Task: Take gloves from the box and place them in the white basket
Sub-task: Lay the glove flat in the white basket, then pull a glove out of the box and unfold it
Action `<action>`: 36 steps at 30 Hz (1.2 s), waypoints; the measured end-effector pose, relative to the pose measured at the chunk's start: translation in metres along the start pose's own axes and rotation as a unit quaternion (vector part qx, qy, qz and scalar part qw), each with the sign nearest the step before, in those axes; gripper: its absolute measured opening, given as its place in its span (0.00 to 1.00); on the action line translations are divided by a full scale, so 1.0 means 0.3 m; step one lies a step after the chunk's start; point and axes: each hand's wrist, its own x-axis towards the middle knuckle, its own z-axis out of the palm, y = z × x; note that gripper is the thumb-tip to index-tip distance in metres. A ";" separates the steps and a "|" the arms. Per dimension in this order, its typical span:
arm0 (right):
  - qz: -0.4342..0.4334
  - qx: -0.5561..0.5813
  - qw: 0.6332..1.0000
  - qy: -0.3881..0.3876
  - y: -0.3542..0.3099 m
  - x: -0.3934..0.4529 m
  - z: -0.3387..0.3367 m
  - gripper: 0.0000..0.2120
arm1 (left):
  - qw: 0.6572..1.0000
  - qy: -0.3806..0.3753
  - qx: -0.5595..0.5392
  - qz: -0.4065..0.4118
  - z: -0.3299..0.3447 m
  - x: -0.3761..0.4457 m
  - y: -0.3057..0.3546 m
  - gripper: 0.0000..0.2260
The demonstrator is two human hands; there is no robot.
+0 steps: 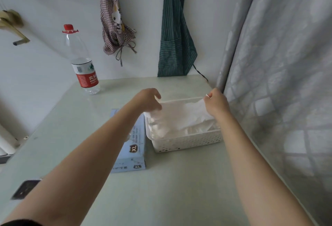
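A person's two bare hands held a thin, translucent plastic glove (181, 116) stretched over a white basket (186, 141) on a pale green tabletop (170, 189). The left hand (149, 100) had its fingers curled round the glove's left edge above the basket's near-left corner, while the right hand (216, 102) pinched the opposite edge between thumb and fingers above the far-right rim. The basket, a rectangular plastic tray with perforated side walls, already held a crumpled heap of the same filmy white gloves (179, 128), which filled it to about the rim. Just beside its left wall lay the glove box (133, 146), a flat light-blue carton marked XL on its top and front face; the left forearm crossed over it and hid much of its top. A clear water bottle (81, 62) with a red cap and red label stood upright farther back on the left, well apart from the basket. A checked apron (113, 21) and a green striped apron (175, 33) hung on the white wall behind. A grey quilted-pattern curtain (280, 82) ran along the table's right edge, close to the basket. A dark phone (25, 189) lay at the table's near-left edge.
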 end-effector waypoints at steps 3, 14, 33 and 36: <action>-0.019 -0.035 0.999 0.006 0.043 0.009 -0.002 0.10 | 0.992 0.096 0.050 0.065 0.070 0.010 0.030 0.12; -0.118 -0.237 0.963 0.041 0.114 0.017 0.025 0.09 | 0.965 -0.078 0.205 0.141 0.238 -0.024 0.028 0.32; -0.336 -0.177 0.895 -0.236 -0.507 -0.349 0.440 0.09 | 0.970 0.219 -0.084 -0.061 0.023 -0.186 -0.524 0.07; -0.353 -0.311 0.856 -0.213 -0.510 -0.391 0.500 0.10 | 0.962 0.242 -0.121 -0.046 0.053 -0.196 -0.553 0.05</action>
